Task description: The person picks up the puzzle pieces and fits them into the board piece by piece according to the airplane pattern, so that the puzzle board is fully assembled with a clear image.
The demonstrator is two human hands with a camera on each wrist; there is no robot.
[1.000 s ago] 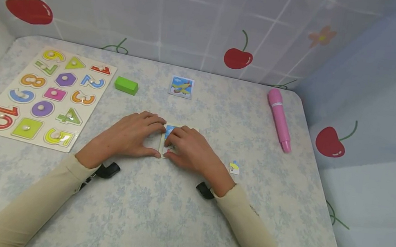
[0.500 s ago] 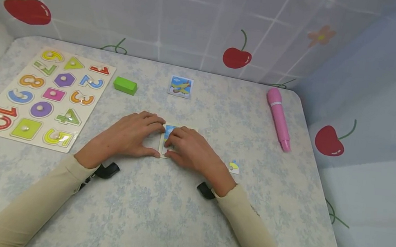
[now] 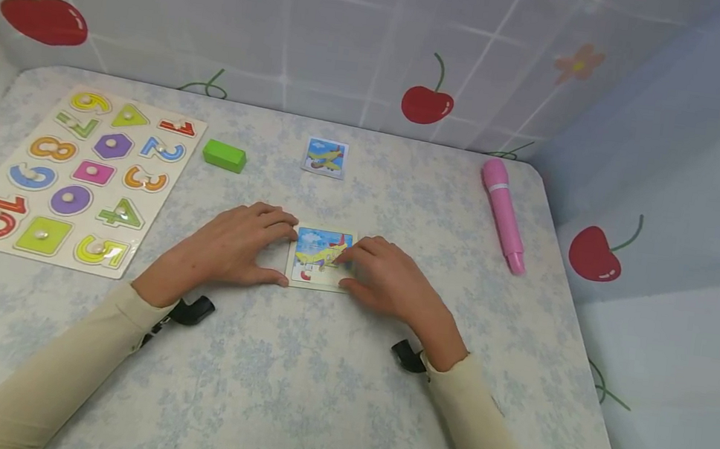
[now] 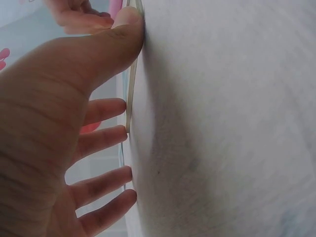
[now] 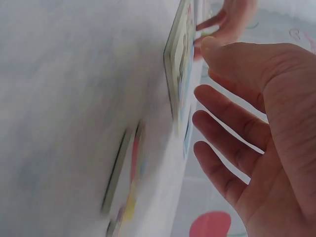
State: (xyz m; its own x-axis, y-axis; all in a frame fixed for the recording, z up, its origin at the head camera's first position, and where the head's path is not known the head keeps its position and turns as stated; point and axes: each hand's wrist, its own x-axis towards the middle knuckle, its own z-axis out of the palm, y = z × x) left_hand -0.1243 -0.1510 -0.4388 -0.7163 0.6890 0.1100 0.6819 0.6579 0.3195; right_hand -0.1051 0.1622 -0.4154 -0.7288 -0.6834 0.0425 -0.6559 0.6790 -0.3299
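Note:
In the head view a small framed jigsaw puzzle [image 3: 317, 245] with a yellow airplane on blue sky lies mid-table. My left hand [image 3: 229, 246] rests at its left edge, thumb at the near corner and fingertips higher up; the left wrist view shows these fingers mostly straight. Over the right edge is my right hand [image 3: 396, 281], fingers loosely bent, overlapping the cream lower right of the picture. Its palm looks bare in the right wrist view. Below that hand there, blurred loose puzzle pieces [image 5: 118, 173] lie on the cloth; the right hand hides them in the head view.
Behind the puzzle lies a card [image 3: 325, 157] with the same airplane. To the left are a number-and-shape peg board [image 3: 82, 225] and a green block [image 3: 224, 156]. A pink microphone-like toy [image 3: 503, 213] lies at the right. A cherry-patterned curtain [image 3: 328, 41] closes the back.
My right hand has slid right off the puzzle, uncovering most of the airplane picture, and now covers the loose piece seen earlier. My left hand stays at the left edge.

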